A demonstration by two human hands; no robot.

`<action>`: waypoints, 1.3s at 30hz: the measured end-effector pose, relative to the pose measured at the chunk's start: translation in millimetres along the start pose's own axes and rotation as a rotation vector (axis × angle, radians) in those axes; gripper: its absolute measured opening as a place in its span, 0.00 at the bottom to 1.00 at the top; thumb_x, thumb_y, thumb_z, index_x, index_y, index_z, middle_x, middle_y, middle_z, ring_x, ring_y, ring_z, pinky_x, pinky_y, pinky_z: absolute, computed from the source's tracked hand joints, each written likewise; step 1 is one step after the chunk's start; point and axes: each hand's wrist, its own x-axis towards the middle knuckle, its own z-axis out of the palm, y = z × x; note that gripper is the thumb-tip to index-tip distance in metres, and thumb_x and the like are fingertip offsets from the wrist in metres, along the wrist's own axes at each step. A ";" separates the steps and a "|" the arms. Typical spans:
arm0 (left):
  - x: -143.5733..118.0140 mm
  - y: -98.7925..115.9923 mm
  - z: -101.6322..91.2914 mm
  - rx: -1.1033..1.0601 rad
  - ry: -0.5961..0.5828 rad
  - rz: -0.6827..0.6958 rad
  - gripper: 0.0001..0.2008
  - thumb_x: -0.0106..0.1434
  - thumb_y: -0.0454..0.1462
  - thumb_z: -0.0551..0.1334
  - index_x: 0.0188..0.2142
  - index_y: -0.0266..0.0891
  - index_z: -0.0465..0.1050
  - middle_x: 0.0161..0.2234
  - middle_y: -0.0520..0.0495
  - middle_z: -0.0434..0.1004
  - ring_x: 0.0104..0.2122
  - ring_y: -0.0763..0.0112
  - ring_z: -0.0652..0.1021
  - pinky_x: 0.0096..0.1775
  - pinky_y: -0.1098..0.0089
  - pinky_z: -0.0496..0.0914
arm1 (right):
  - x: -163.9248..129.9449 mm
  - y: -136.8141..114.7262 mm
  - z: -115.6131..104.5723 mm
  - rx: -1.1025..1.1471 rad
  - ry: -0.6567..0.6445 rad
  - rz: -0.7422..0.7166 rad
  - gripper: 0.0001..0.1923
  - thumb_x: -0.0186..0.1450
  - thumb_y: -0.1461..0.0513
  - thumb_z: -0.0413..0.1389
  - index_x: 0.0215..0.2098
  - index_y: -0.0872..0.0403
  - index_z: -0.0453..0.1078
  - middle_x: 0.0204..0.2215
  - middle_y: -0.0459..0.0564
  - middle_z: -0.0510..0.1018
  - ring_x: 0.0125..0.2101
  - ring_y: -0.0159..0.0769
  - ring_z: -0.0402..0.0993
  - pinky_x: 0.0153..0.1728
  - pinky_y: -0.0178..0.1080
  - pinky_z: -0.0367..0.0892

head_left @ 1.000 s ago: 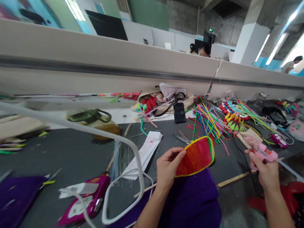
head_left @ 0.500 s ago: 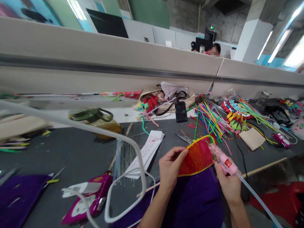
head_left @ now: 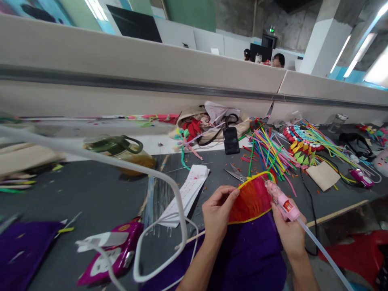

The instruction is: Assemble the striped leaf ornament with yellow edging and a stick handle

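Observation:
An orange-to-red fabric piece with a yellow border is held up by my left hand, whose thumb and fingers pinch its left edge. Part of the top right border is green. My right hand is closed around a pink glue gun, its nozzle close to the fabric's upper right area. From its back runs a long translucent rod. I cannot tell whether the nozzle touches the fabric, or whether the right fingers also hold its edge. Beneath lies dark purple cloth.
Scissors and white paper strips lie just beyond my hands. Colourful pipe cleaners are heaped at the back, near a black phone. At left are a magenta device, a thick white cable and a jug.
The glue gun and my right hand have shifted slightly left across the fabric. My left hand keeps its pinch in nearly the same place. The camera view has tilted a little.

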 end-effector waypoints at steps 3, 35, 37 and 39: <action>0.1 1.2 0.1 0.021 0.009 -0.001 0.08 0.54 0.41 0.68 0.27 0.39 0.78 0.27 0.48 0.77 0.29 0.68 0.75 0.33 0.71 0.70 | -0.5 -1.5 0.3 -0.018 -0.024 0.010 0.09 0.64 0.56 0.57 0.39 0.51 0.75 0.31 0.49 0.81 0.31 0.39 0.78 0.35 0.39 0.74; -2.5 2.5 1.4 -0.066 0.005 -0.031 0.05 0.55 0.38 0.69 0.27 0.38 0.78 0.27 0.50 0.75 0.29 0.71 0.73 0.33 0.74 0.68 | -2.6 -2.3 3.6 -0.085 -0.019 -0.005 0.07 0.64 0.59 0.57 0.39 0.52 0.73 0.31 0.47 0.80 0.30 0.35 0.77 0.33 0.34 0.71; -2.6 2.5 1.6 -0.065 0.007 -0.035 0.05 0.55 0.38 0.69 0.27 0.38 0.78 0.27 0.50 0.75 0.29 0.71 0.74 0.33 0.73 0.68 | -2.7 -2.7 3.8 -0.090 -0.003 -0.010 0.07 0.64 0.59 0.57 0.38 0.52 0.73 0.30 0.47 0.80 0.29 0.35 0.77 0.33 0.33 0.71; -2.7 2.1 1.7 -0.069 0.004 -0.036 0.05 0.55 0.38 0.69 0.27 0.38 0.78 0.27 0.50 0.76 0.29 0.71 0.74 0.33 0.73 0.68 | -2.7 -3.0 4.3 -0.094 0.006 -0.018 0.07 0.64 0.58 0.57 0.38 0.52 0.73 0.29 0.47 0.80 0.29 0.35 0.77 0.32 0.33 0.71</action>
